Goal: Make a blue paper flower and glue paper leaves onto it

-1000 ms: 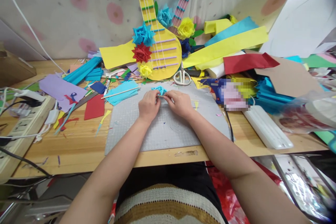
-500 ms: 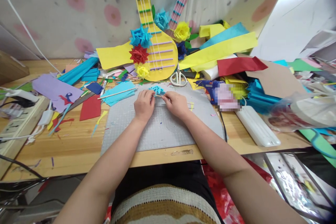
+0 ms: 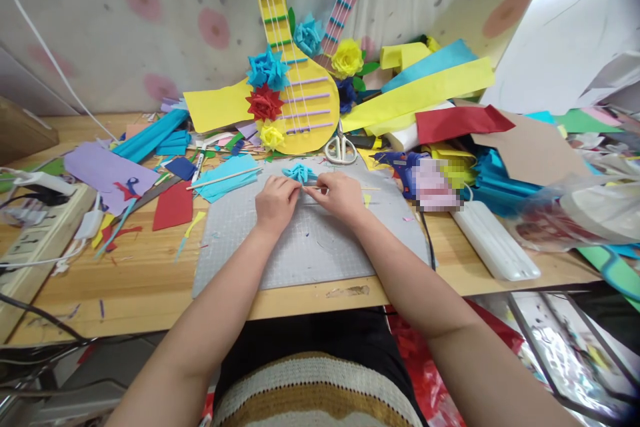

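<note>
- Two hands meet at the far middle of the grey mat (image 3: 310, 253): left hand (image 3: 277, 202) and right hand (image 3: 340, 197), fingertips almost touching.
- Each grip is a narrow pinch, closed on a thin stick (image 3: 305, 187) that lies left to right between them. A hold from both sides likely keeps so slim a piece steady.
- Just far of the fingertips sits a blue flower (image 3: 299, 172), touching the left fingers. Whether it is fixed to the stick, I cannot tell.
- Wrists rest low on the mat, which looks like bracing for fine finger work.
- Scissors (image 3: 340, 147) lie just far of the mat, with a glue gun (image 3: 400, 163) to their right, both within easy reach.
- Left of the flower, a second stick (image 3: 225, 178) lies across blue paper.
- Now the containers: a long white box (image 3: 495, 243) lies shut on the worktop (image 3: 140, 280) at right, contents hidden.
- Beside it, a clear bag (image 3: 590, 213) holds something reddish, too blurred to name.
</note>
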Tool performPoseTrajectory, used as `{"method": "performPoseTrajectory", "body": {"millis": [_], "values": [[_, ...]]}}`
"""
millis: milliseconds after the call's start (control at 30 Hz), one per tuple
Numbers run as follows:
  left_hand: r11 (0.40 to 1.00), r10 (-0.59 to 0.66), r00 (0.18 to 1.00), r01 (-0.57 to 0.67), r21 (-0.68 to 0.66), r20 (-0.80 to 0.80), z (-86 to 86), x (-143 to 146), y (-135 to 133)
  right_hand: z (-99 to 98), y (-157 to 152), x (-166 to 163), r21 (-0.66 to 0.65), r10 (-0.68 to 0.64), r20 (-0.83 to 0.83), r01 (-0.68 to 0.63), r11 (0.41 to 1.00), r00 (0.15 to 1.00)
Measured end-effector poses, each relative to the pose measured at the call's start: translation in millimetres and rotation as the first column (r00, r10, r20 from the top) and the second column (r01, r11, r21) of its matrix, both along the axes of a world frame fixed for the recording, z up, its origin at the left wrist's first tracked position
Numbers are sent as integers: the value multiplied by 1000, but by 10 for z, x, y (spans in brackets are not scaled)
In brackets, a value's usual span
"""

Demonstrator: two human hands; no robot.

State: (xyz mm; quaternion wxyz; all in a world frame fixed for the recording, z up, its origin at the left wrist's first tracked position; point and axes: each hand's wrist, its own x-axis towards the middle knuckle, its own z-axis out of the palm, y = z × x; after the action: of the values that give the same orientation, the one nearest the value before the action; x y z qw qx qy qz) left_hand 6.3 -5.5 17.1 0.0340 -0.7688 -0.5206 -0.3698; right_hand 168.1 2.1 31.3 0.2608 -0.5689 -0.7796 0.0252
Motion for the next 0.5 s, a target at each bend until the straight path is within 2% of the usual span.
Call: {"method": "performPoseTrajectory", "body": {"millis": [367, 500], "values": [[999, -4, 1000, 4, -40, 2, -11, -41, -85, -2, -11, -16, -1, 47, 47, -47, 999, 998], [999, -3, 1000, 3, -39, -6, 17, -45, -100, 1, -21, -33, -100, 15, -22, -17, 995, 1000]]}}
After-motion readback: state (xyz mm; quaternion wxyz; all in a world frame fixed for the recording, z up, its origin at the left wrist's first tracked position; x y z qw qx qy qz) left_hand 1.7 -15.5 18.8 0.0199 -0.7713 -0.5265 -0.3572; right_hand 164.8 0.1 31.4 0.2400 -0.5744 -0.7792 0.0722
